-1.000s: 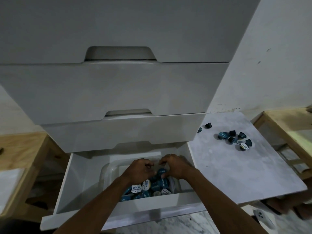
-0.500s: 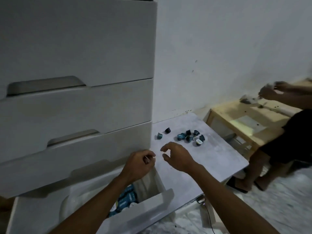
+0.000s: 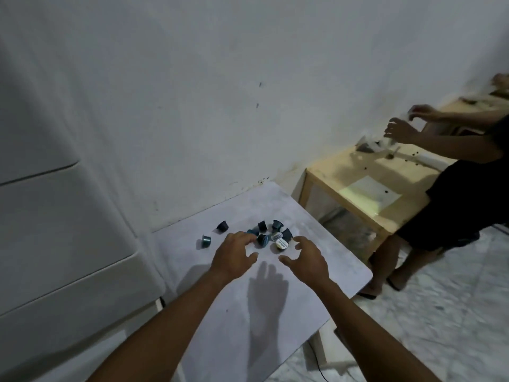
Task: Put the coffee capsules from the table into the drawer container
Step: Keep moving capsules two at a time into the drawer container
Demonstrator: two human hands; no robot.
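Centre of frame, on tabletop (image 3: 275,312) | capsule cluster (image 3: 271,237) is lying just beyond both grips | left hand (image 3: 234,257) nearer, right hand (image 3: 305,257) flanking | both spreading wide, empty

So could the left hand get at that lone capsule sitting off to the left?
Probably yes. The lone capsule stands apart from the cluster on the bare table, and the open left hand hovers just to its right, with nothing between them.

table (image 3: 275,312): matt, mottled grey top
capsules (image 3: 271,236): dark, slightly glossy plastic
side table (image 3: 358,183): pale bare wood
floor (image 3: 440,326): marbled tile
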